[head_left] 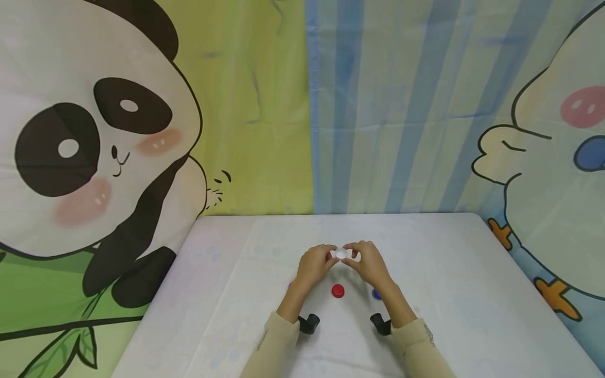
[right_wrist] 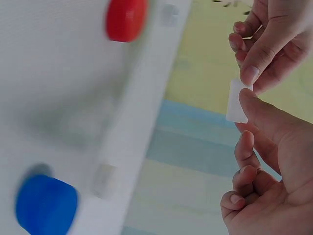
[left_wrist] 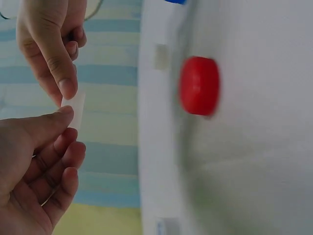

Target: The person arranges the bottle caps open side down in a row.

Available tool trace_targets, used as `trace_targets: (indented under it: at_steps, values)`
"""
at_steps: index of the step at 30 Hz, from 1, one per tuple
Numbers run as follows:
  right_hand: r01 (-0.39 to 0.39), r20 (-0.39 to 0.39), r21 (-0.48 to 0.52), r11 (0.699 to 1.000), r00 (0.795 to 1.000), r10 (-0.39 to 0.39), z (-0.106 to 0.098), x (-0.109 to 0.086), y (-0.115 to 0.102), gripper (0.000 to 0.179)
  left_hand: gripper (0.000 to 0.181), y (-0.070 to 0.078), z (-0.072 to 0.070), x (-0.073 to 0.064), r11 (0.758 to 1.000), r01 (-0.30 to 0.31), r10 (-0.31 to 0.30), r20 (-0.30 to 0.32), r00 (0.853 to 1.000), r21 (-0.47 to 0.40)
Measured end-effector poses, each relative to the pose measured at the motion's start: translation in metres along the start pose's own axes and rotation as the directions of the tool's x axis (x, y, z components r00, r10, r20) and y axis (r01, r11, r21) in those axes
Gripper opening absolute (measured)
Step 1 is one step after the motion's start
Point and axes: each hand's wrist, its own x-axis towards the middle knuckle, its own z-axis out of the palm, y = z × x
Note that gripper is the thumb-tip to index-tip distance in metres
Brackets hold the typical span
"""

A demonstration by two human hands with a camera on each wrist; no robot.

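A small round white bottle cap (head_left: 341, 253) is held up over the far half of the table, between both hands. My left hand (head_left: 313, 266) pinches its left side with thumb and fingertips. From the right, my right hand (head_left: 371, 264) pinches the opposite side the same way. Both wrist views show the white cap (left_wrist: 77, 107) edge-on, partly covered by the thumbs. Closer to me than the hands, a red bottle cap (head_left: 337, 291) lies on the table. A blue bottle cap (head_left: 376, 294) lies beside the right wrist, partly hidden by it.
The table (head_left: 246, 294) has a white cloth. A sliver of something blue (head_left: 290, 285) shows by the left forearm. Black wrist camera mounts (head_left: 309, 324) jut inward from both wrists. Behind the table hangs a printed curtain (head_left: 264, 131) with cartoon animals.
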Motion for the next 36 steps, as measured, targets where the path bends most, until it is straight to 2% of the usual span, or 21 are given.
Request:
trace_targets:
  at_steps: [5, 10, 16, 19, 24, 28, 32, 36]
  values:
    - [0.064, -0.093, 0.024, 0.998, 0.994, -0.061, -0.027, -0.011, -0.021, 0.034, 0.029, 0.021, -0.028, -0.004, 0.996, -0.088, 0.086, -0.079, 0.993, -0.023]
    - [0.123, -0.180, 0.048, 0.991, 0.977, -0.112, -0.046, -0.026, -0.038, 0.035, 0.029, 0.033, -0.045, -0.013, 0.980, -0.175, 0.161, -0.148, 0.976, -0.089]
    - [0.209, -0.260, 0.097, 0.973, 0.949, -0.177, -0.063, -0.045, -0.053, 0.035, 0.028, 0.046, -0.066, -0.025, 0.930, -0.306, 0.258, -0.233, 0.938, -0.203]
    - [0.238, -0.278, 0.120, 0.964, 0.940, -0.197, -0.069, -0.055, -0.061, 0.035, 0.027, 0.052, -0.074, -0.032, 0.899, -0.347, 0.280, -0.259, 0.924, -0.267]
    - [0.231, -0.290, 0.135, 0.964, 0.939, -0.184, -0.076, -0.071, -0.074, 0.037, 0.026, 0.061, -0.084, -0.046, 0.857, -0.373, 0.286, -0.274, 0.918, -0.354]
    - [0.235, -0.309, 0.130, 0.963, 0.933, -0.186, -0.078, -0.081, -0.080, 0.039, 0.026, 0.067, -0.087, -0.054, 0.844, -0.379, 0.290, -0.271, 0.918, -0.380]
    - [0.283, -0.344, 0.134, 0.950, 0.912, -0.223, -0.076, -0.085, -0.080, 0.041, 0.026, 0.069, -0.088, -0.059, 0.839, -0.381, 0.290, -0.274, 0.917, -0.389]
    - [0.348, -0.380, 0.138, 0.927, 0.883, -0.275, -0.074, -0.087, -0.079, 0.045, 0.026, 0.070, -0.087, -0.061, 0.833, -0.381, 0.291, -0.267, 0.919, -0.401]
